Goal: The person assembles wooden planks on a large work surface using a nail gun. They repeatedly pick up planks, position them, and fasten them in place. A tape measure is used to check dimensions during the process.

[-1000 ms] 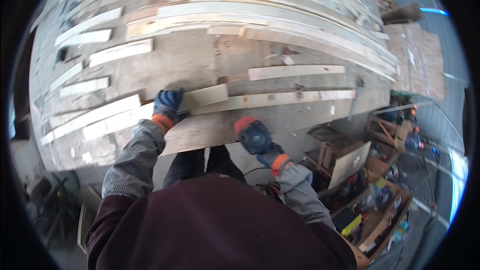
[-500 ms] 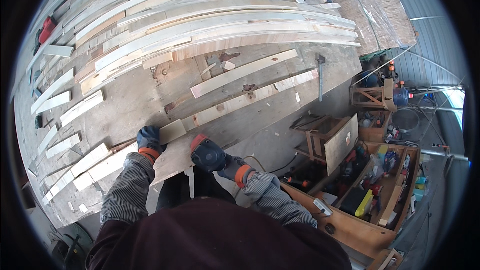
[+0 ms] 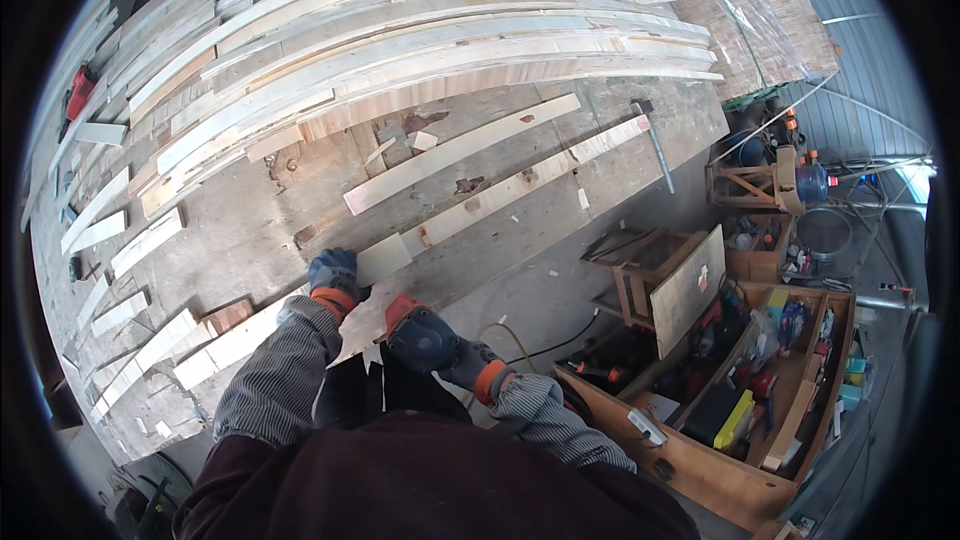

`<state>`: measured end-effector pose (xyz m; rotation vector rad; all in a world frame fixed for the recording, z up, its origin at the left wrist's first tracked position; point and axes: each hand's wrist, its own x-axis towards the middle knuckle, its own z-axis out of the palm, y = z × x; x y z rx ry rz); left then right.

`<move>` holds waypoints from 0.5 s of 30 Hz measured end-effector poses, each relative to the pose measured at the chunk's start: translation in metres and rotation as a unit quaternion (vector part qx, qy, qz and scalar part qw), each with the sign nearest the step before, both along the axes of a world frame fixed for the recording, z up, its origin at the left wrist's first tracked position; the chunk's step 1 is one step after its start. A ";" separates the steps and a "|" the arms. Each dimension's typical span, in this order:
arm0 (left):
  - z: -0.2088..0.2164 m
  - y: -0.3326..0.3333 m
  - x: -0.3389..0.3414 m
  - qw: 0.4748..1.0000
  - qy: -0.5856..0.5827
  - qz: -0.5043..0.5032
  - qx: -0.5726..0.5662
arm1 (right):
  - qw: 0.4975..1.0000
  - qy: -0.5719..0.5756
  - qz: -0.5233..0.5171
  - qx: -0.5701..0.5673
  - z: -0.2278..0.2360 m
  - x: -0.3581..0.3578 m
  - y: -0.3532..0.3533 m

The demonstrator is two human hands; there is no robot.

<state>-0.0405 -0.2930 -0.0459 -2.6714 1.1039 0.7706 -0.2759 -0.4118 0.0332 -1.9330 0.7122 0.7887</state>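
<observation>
My left hand (image 3: 334, 274), in a dark glove with an orange cuff, is closed on a short pale wooden block (image 3: 385, 259) at its near-left end. The block meets a long wooden strip (image 3: 500, 192) that runs to the right across the workbench (image 3: 470, 248). Close by, my right hand (image 3: 466, 365), gloved the same way, grips a red-and-dark power tool (image 3: 425, 337). The tool's head is beside the bench's near edge; its underside is hidden. Another pale strip (image 3: 470, 152) lies beyond the long one. At the strip's far right end is a hammer (image 3: 656, 145).
Many long wooden strips (image 3: 450, 50) cover the far bench, with short offcuts (image 3: 150, 240) at left. Right of me stand an open wooden toolbox (image 3: 690, 465) and a wooden stand with a tilted board (image 3: 688, 292). A thin hose (image 3: 517, 340) runs near my right wrist.
The view has turned slightly. My left hand, the block and the long strip have slid right along the bench. The hammer has tilted. The tool in my right hand stays nearly in place.
</observation>
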 end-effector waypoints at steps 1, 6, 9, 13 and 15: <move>0.001 -0.016 -0.002 1.000 -0.001 -0.004 -0.008 | 1.000 0.000 -0.019 -0.009 0.003 -0.005 -0.005; -0.017 -0.086 -0.003 0.997 -0.008 0.005 -0.082 | 0.996 0.014 0.024 -0.085 -0.028 -0.031 -0.024; -0.027 -0.093 -0.004 0.996 0.042 0.044 -0.067 | 0.996 -0.006 0.004 -0.087 -0.041 -0.048 -0.029; -0.022 -0.032 -0.004 0.997 0.006 0.056 -0.055 | 0.957 -0.195 0.143 -0.159 -0.055 -0.070 -0.039; -0.017 0.014 -0.001 0.996 0.016 0.088 -0.024 | 0.980 -0.127 0.114 -0.100 -0.048 -0.065 -0.045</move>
